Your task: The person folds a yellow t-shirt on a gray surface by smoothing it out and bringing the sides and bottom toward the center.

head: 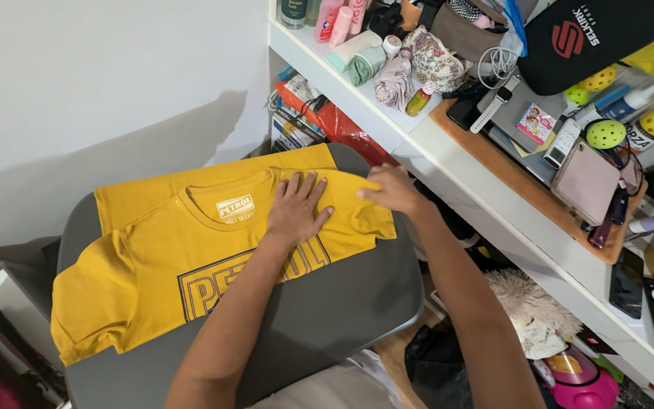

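Left hand (pixel 297 208), fingers spread, pressed flat on the chest of a yellow T-shirt (pixel 191 257); its grip is released, nothing held. Right hand (pixel 391 189), forearm reaching in from the lower right, pinches the folded edge of the shirt's sleeve side, its grip clenched on the cloth. The shirt lies face up, collar toward the wall, on a grey surface (pixel 327 310), one sleeve hanging over the near-left edge. To the right, a white shelf (pixel 448 163) crowded with bottles, pouches, yellow-green perforated balls (pixel 605 134) and a pink phone (pixel 586 182).
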